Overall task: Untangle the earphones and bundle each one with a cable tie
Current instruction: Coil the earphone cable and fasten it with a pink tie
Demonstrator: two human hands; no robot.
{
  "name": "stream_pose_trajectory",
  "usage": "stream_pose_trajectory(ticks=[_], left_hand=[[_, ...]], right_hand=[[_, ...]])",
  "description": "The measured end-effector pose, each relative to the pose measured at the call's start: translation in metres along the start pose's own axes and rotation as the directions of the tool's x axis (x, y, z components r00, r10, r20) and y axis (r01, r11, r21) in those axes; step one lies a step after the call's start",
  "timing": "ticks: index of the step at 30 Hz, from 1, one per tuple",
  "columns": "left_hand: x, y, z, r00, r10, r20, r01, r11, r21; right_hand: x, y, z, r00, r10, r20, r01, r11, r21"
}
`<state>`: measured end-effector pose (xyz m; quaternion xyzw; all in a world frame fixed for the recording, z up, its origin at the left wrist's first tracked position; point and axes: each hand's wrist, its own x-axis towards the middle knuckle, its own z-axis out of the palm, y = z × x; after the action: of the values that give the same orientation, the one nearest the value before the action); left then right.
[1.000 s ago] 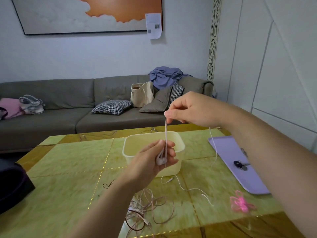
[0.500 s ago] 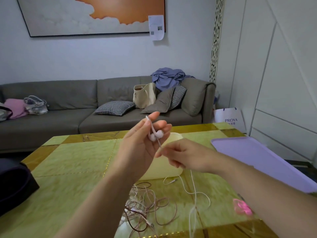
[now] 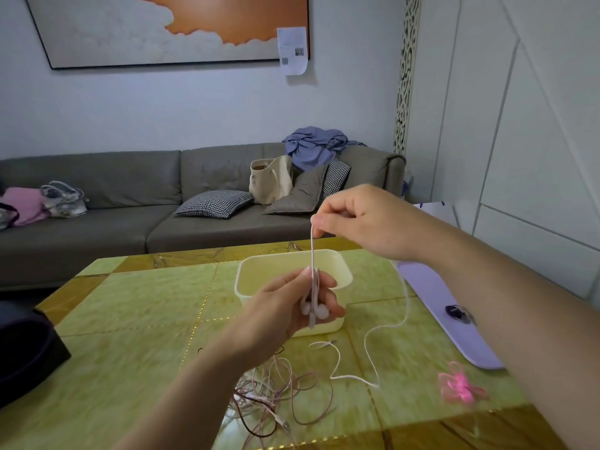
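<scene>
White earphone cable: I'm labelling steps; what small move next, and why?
Probably lower the right hand and wrap a loop round the left hand: it grips the earbuds, the white cable runs taut between the hands, and a long tail lies loose on the table.

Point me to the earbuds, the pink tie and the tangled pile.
Earbuds [image 3: 322, 312]: head view, on one white bud.
Pink tie [image 3: 459, 386]: head view, on its knotted centre.
Tangled pile [image 3: 256, 396]: head view, on the crossing loops.

The right hand [image 3: 357, 222] has risen above the left hand [image 3: 289, 306], drawing the cable [image 3: 312, 251] straight. The left hand has dropped, its earbuds [image 3: 316, 310] now before the tub [image 3: 341, 271].
</scene>
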<state>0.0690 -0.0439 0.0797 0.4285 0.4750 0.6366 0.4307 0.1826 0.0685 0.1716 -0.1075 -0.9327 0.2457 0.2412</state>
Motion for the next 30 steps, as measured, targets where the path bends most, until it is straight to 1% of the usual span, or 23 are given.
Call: stream_pose_trajectory(ticks=[2,4,6,8,10,12,14,16,17,19,22,24,26,27,29,30], left_hand=[[-0.003,0.002,0.004,0.999,0.017,0.037,-0.016,0.999,-0.052],[-0.004,0.006,0.009,0.997,0.066,0.045,-0.06,0.99,-0.131],[-0.004,0.013,0.014,0.993,0.117,0.02,-0.109,0.966,-0.232],[-0.001,0.02,0.014,0.987,0.155,-0.044,-0.161,0.937,-0.311],[0.006,0.022,0.005,0.974,0.169,-0.15,-0.211,0.917,-0.337],[0.012,0.019,-0.007,0.955,0.151,-0.254,-0.228,0.924,-0.307],[0.016,0.011,-0.016,0.95,0.106,-0.295,-0.182,0.953,-0.243],[0.015,0.0,-0.02,0.959,0.035,-0.281,-0.079,0.986,-0.145],[0.014,-0.005,-0.019,0.966,0.005,-0.259,-0.028,0.996,-0.082],[0.01,-0.013,-0.017,0.979,-0.037,-0.199,0.041,0.999,0.015],[0.004,-0.016,-0.01,0.992,-0.084,-0.094,0.089,0.995,0.055],[0.0,-0.014,-0.003,0.996,-0.081,-0.031,0.082,0.996,0.022],[-0.002,-0.009,0.003,0.999,-0.044,-0.013,0.043,0.999,-0.033],[-0.002,-0.005,0.006,1.0,-0.02,-0.01,0.019,0.997,-0.07],[-0.004,0.005,0.011,1.0,0.029,-0.002,-0.029,0.985,-0.169],[-0.004,0.01,0.013,0.999,0.053,-0.007,-0.053,0.973,-0.226]], right_hand=[[0.006,0.014,0.006,0.998,0.039,-0.055,-0.034,0.997,0.076],[0.008,0.03,0.018,0.989,0.118,-0.088,-0.099,0.977,0.191],[0.006,0.044,0.036,0.979,0.194,-0.065,-0.165,0.936,0.31],[0.001,0.051,0.057,0.976,0.216,0.013,-0.206,0.91,0.36],[-0.009,0.049,0.072,0.979,0.178,0.102,-0.2,0.939,0.28],[-0.017,0.041,0.077,0.971,0.131,0.199,-0.155,0.982,0.11],[-0.024,0.03,0.073,0.947,0.105,0.304,-0.091,0.994,-0.059],[-0.026,0.018,0.063,0.928,0.096,0.36,-0.056,0.991,-0.119],[-0.026,0.012,0.056,0.931,0.083,0.356,-0.045,0.992,-0.115],[-0.023,0.004,0.041,0.952,0.051,0.303,-0.032,0.997,-0.067],[-0.013,0.006,0.021,0.989,0.035,0.145,-0.035,0.999,-0.004],[-0.005,0.016,0.015,0.998,0.037,0.048,-0.039,0.999,0.026],[0.001,0.029,0.019,0.998,0.053,-0.021,-0.052,0.995,0.084],[0.001,0.034,0.023,0.995,0.084,-0.054,-0.077,0.989,0.124],[0.001,0.047,0.037,0.985,0.156,-0.074,-0.138,0.967,0.214],[-0.001,0.051,0.045,0.984,0.175,-0.042,-0.158,0.952,0.261]])
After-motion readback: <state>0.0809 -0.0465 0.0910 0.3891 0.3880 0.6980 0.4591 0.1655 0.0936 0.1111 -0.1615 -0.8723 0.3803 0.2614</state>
